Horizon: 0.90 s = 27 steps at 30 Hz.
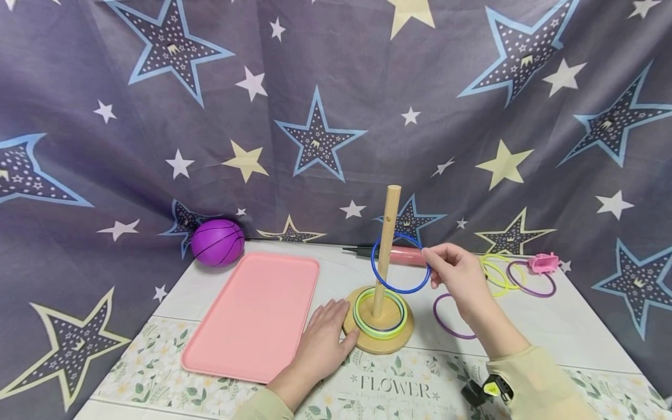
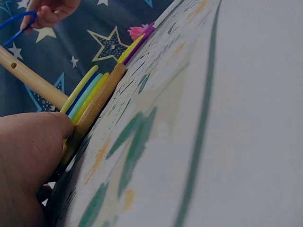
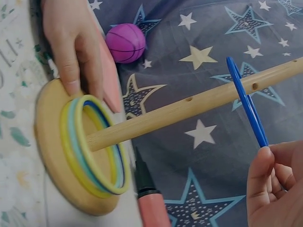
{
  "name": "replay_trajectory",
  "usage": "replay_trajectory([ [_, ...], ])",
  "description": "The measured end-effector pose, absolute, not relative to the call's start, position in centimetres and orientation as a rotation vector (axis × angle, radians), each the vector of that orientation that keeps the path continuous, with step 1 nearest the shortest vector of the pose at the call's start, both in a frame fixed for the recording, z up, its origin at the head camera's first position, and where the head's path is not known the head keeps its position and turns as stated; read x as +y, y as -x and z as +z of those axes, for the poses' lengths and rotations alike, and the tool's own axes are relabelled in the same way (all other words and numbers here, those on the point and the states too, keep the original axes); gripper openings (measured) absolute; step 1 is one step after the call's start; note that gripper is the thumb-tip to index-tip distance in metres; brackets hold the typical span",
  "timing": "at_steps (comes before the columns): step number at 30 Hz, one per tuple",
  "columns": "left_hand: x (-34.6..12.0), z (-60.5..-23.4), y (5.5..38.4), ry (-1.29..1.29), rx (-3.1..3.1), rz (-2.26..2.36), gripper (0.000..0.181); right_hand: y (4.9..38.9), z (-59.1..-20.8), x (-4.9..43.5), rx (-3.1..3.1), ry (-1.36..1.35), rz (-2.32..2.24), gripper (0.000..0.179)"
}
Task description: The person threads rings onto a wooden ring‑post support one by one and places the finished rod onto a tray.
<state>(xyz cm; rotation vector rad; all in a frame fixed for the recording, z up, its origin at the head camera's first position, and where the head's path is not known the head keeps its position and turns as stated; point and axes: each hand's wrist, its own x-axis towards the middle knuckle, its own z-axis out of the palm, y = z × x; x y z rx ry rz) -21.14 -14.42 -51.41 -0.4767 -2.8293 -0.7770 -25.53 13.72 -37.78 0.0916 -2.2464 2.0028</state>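
Note:
A blue ring point(image 1: 403, 291) is pinched between the thumb and fingers of my right hand point(image 1: 458, 277). It encircles the upright wooden peg point(image 1: 389, 216) partway up, tilted. On the round wooden base point(image 1: 362, 344), several yellow, light green and blue rings point(image 3: 75, 142) lie stacked around the peg's foot. My left hand point(image 1: 326, 338) rests at the left edge of the base, fingers extended, its fingertips touching the wood. In the left wrist view, the thumb side of the left hand point(image 2: 33, 146) partly hides the base and the stacked rings point(image 2: 87, 92).
Left of the stand lies a pink tray point(image 1: 252, 315), with a purple ball point(image 1: 217, 242) behind it. A pink pump-like tube point(image 1: 406, 255) with a black tip lies behind the peg. Purple rings point(image 1: 452, 334), yellow rings point(image 1: 490, 256) and a small pink object point(image 1: 543, 263) are to the right.

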Motion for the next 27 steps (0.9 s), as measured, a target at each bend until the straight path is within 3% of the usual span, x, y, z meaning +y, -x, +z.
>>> replay_trajectory([
  [27, -14.5, -51.2, 21.0, 0.483, -2.831, -0.792, 0.066, 25.7, -42.2, 13.8, -2.395, 0.019, 1.978, 0.014],
])
